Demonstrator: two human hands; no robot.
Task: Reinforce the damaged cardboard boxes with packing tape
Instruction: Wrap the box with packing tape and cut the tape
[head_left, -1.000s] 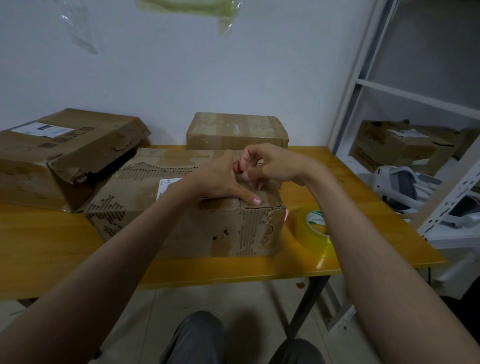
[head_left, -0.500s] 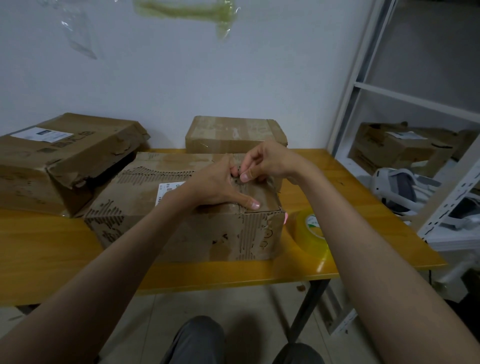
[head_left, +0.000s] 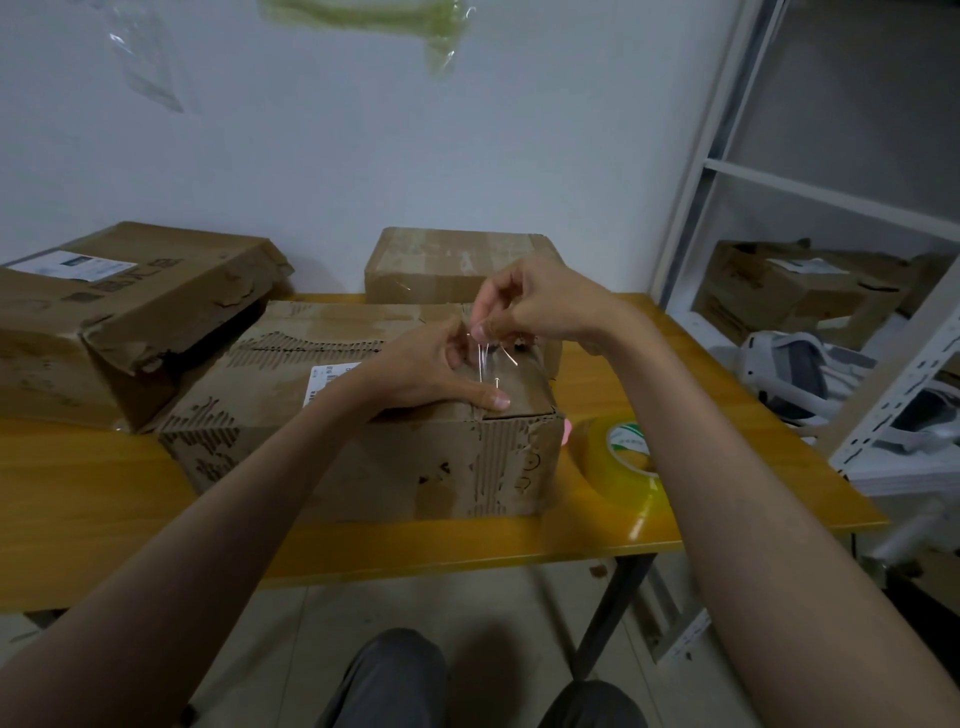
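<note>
A torn cardboard box (head_left: 332, 447) with peeled, corrugated patches sits in front of me on the yellow table (head_left: 78, 499). My left hand (head_left: 431, 371) rests on the box top near its right front corner, thumb stretched along the edge. My right hand (head_left: 524, 306) hovers just above it and pinches a thin strip of clear tape (head_left: 483, 358) that runs down to the box top. A roll of packing tape (head_left: 621, 460) lies on the table right of the box, partly hidden by my right forearm.
A large crushed box (head_left: 124, 317) stands at the left, a smaller box (head_left: 441, 265) at the back against the wall. A white metal shelf (head_left: 727, 166) on the right holds another box (head_left: 789, 291) and a white headset (head_left: 800, 374). Tape scraps (head_left: 363, 15) stick to the wall.
My right hand has lifted slightly from the box top, pulling a clear strip of tape up with it. My left hand has stayed pressed on the box.
</note>
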